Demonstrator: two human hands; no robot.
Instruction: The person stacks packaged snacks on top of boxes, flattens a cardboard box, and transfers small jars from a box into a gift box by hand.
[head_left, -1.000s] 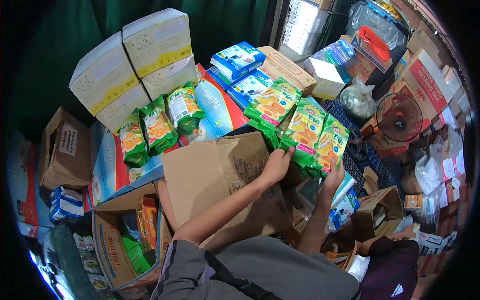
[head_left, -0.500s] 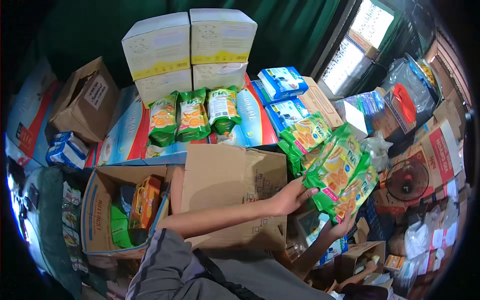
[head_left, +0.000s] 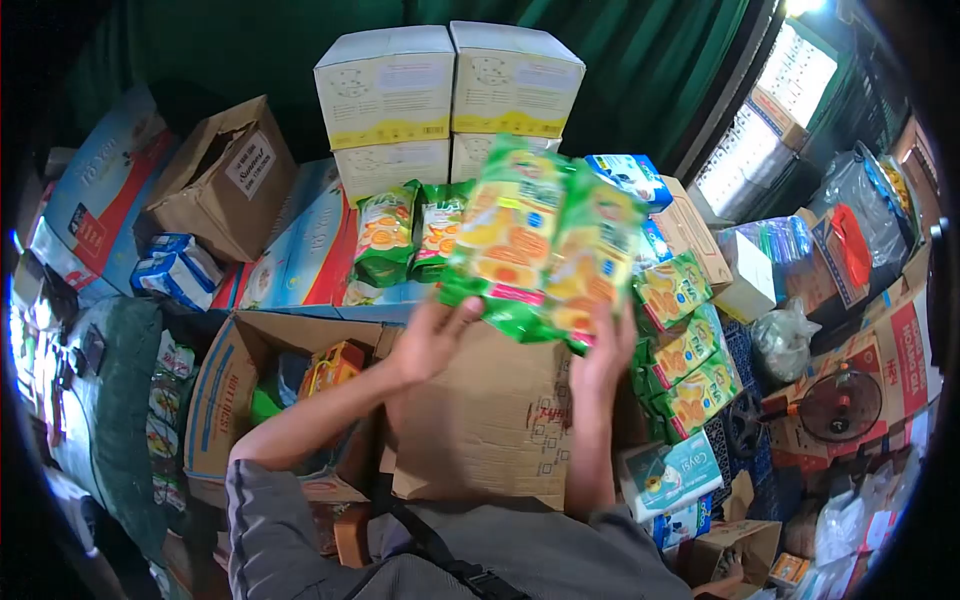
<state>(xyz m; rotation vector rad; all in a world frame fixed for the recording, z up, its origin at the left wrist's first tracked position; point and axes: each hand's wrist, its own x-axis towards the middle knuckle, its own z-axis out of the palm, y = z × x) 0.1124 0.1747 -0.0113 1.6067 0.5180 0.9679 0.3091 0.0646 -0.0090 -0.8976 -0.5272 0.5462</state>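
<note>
Both my hands hold green snack bags printed with yellow-orange biscuits, raised above a closed cardboard box (head_left: pixel 480 420). My left hand (head_left: pixel 432 342) grips the lower left corner of one snack bag (head_left: pixel 510 235). At the lower right, my right hand (head_left: pixel 603 350) has its fingers on a second snack bag (head_left: pixel 592 262), which is blurred by motion. The two bags sit side by side and overlap. Behind them, similar bags (head_left: pixel 385 235) stand in a row before stacked white-and-yellow boxes (head_left: pixel 385 95). More green bags (head_left: pixel 685 345) are piled to my right.
An open carton (head_left: pixel 215 400) with an orange box (head_left: pixel 335 370) inside is at my left. Blue-and-white packs (head_left: pixel 178 270) lie beyond it. To the right are a white tissue pack (head_left: pixel 680 470), a fan (head_left: pixel 840 400) and cartons. Another person's hand (head_left: pixel 733 572) shows at lower right.
My hands have carried the snack bags from the pile on the right to the middle, above the cardboard box. The view has turned, and the remaining pile now shows at right.
</note>
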